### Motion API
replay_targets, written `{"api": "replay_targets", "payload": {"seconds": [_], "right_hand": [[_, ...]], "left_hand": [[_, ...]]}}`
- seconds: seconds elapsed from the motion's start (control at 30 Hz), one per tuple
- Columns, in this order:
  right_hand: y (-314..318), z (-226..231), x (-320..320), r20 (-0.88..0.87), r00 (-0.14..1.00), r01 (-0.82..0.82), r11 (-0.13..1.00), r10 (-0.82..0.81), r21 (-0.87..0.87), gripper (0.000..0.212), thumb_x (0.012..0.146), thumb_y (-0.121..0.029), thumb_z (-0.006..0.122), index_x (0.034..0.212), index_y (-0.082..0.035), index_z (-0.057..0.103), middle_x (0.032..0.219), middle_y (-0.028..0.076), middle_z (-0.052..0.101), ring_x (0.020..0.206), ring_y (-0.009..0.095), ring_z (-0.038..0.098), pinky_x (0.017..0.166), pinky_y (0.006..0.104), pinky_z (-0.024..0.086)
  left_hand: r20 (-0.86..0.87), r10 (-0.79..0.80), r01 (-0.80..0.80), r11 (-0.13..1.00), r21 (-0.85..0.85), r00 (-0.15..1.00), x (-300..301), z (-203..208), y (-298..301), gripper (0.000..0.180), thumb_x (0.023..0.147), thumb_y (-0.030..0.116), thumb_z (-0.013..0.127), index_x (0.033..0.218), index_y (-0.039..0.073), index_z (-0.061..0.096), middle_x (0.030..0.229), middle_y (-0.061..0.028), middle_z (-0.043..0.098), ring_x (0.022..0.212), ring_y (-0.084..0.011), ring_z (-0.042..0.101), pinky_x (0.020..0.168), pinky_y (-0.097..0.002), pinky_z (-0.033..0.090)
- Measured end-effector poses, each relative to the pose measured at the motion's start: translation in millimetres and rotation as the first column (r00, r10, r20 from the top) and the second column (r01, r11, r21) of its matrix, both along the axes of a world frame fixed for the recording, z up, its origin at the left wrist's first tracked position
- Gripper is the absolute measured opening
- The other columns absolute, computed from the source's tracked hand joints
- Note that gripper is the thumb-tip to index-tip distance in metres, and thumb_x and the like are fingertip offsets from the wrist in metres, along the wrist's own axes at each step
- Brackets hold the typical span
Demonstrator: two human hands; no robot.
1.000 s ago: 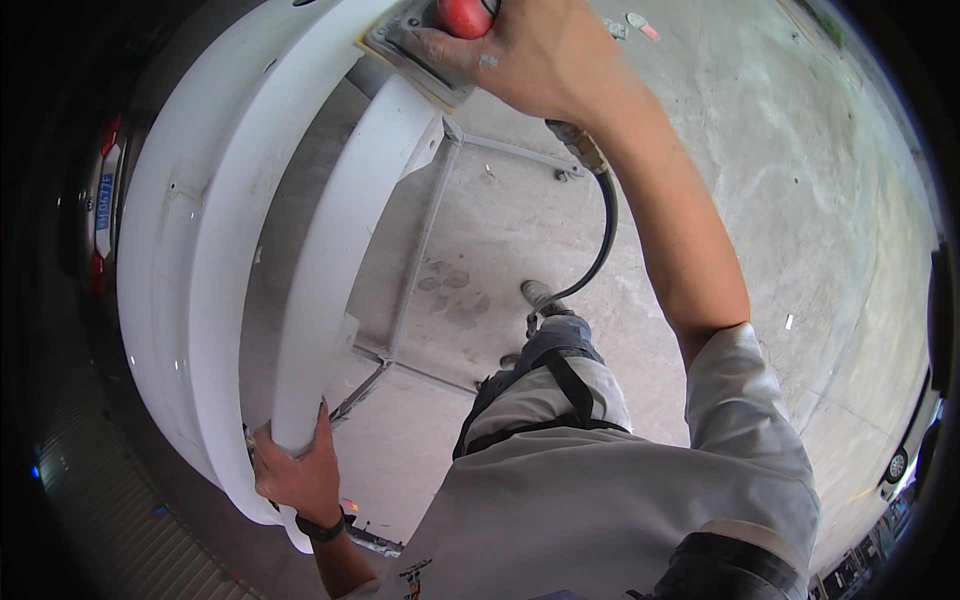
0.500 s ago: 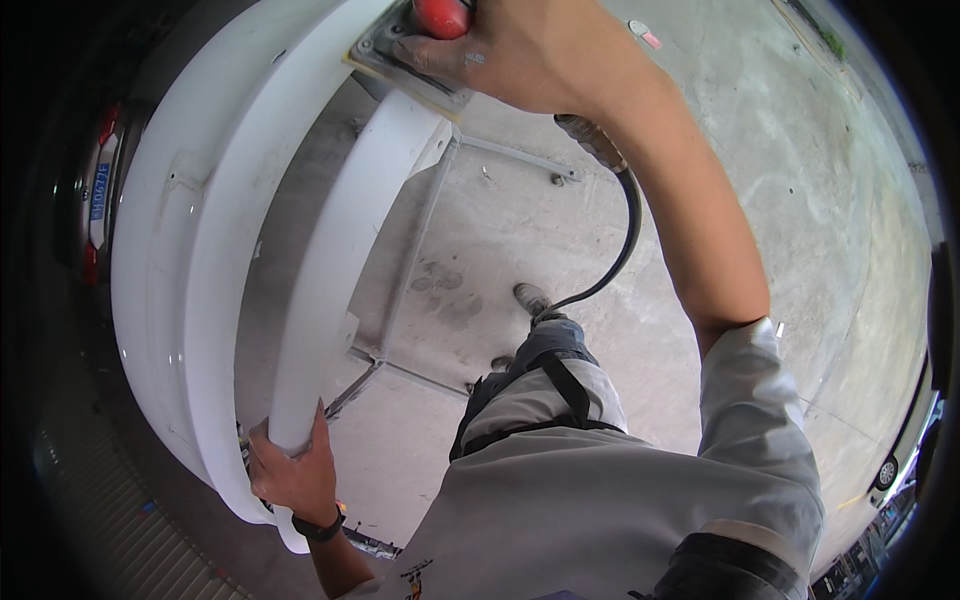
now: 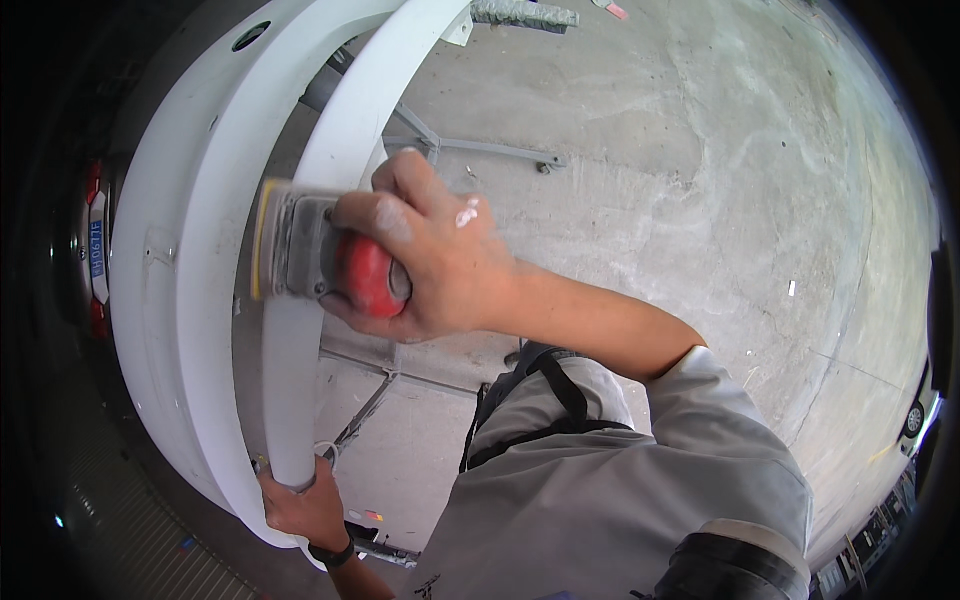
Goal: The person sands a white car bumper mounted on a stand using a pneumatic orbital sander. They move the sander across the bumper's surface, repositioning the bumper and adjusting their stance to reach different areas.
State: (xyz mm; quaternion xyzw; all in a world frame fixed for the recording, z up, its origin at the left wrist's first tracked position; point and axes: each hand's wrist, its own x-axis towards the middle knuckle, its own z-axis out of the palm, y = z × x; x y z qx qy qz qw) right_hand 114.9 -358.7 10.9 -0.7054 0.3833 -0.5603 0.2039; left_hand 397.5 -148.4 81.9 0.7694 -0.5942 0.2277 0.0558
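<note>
A large white car bumper [image 3: 160,330] curves along my left side, with a narrow white inner strip [image 3: 345,130] nearest me. My right hand [image 3: 450,250] is closed around the red top of a square-padded sander [image 3: 305,245]. The sander is tilted on edge over the strip, its yellow-edged pad facing left toward the bumper; I cannot tell if it touches. My left hand [image 3: 305,508], with a dark band at the wrist, grips the near lower end of the strip. Its fingertips are partly hidden behind the strip.
A grey metal stand [image 3: 470,148] with castors is beneath the bumper, and a wrapped bar [image 3: 525,14] sticks out at the top. A car with red tail lights [image 3: 97,250] is at the far left. Another car's wheel [image 3: 914,420] shows at the right, on the concrete floor [image 3: 620,160].
My right hand has brought the sander from the strip's far end down toward me, turning it on edge. My left hand keeps its grip at the near end. The view has shifted slightly.
</note>
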Motion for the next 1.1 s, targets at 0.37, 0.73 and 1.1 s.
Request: {"api": "replay_targets", "payload": {"seconds": [0.37, 0.73, 1.1], "right_hand": [[-82.4, -15.9, -47.4, 0.155, 0.964, 0.197, 0.972, -0.216, 0.132, 0.059, 0.084, -0.035, 0.091, 0.122, -0.002, 0.060, 0.095, 0.011, 0.068, 0.086, 0.021, 0.067, 0.079, 0.0355, 0.057], [131.2, 13.2, 111.2, 0.009, 1.000, -0.027, 0.979, 0.030, -0.203, 0.071, 0.068, -0.023, 0.099, 0.126, -0.008, 0.059, 0.109, 0.018, 0.049, 0.092, 0.032, 0.056, 0.066, 0.0422, 0.054], [324.4, 23.1, 251.4, -0.186, 0.978, -0.142, 0.953, 0.093, -0.269, 0.070, 0.071, -0.028, 0.097, 0.129, -0.012, 0.060, 0.115, 0.019, 0.055, 0.101, 0.035, 0.059, 0.065, 0.0441, 0.056]], "left_hand": [[0.060, -0.070, 0.067, 0.997, 0.047, 0.996, 4.5, 1.8, 0.0, 0.052, 0.066, 0.022, 0.091, 0.106, 0.005, 0.063, 0.085, -0.0136, 0.070, 0.071, -0.0399, 0.070, 0.064, -0.0495, 0.056], [-0.141, -0.117, 0.108, 0.992, -0.064, 0.983, 45.7, 37.9, 105.9, 0.079, 0.077, 0.018, 0.094, 0.144, 0.002, 0.056, 0.139, -0.0191, 0.067, 0.132, -0.0432, 0.060, 0.110, -0.0521, 0.050], [-0.449, 0.132, -0.247, 0.946, -0.209, 0.884, 64.4, -55.4, 469.9, 0.058, 0.086, 0.005, 0.083, 0.139, 0.003, 0.060, 0.136, -0.0209, 0.068, 0.127, -0.0409, 0.066, 0.107, -0.0499, 0.053]]}}
